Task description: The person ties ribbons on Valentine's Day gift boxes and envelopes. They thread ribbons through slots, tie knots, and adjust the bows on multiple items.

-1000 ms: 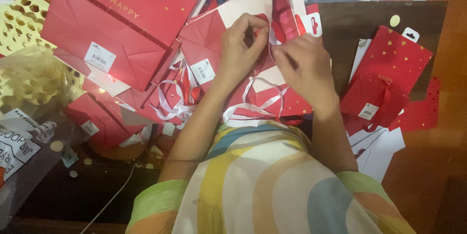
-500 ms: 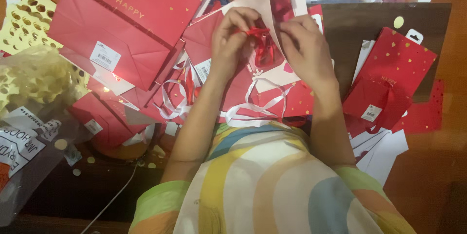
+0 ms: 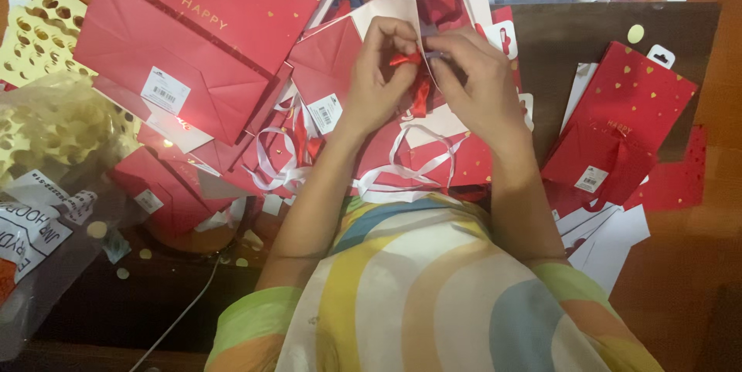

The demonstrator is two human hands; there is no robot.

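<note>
My left hand [image 3: 380,78] and my right hand [image 3: 478,82] meet over the top edge of a red paper gift bag [image 3: 328,59] with a white inside. Both hands pinch a red ribbon [image 3: 417,93] at the bag's rim; a short red loop shows between my fingers and a tail hangs below them. White ribbon handles [image 3: 417,163] curl on the red bags just under my wrists.
Several flat red gift bags with gold hearts lie around: a large one [image 3: 193,39] at the upper left, another [image 3: 618,132] at the right on a dark brown mat [image 3: 587,39]. A yellow punched sheet [image 3: 42,35] and crinkled plastic wrap [image 3: 54,132] sit at the left.
Both hands have moved up and closer together on the bag's rim. The red ribbon is now pinched between both hands, its loop smaller than before.
</note>
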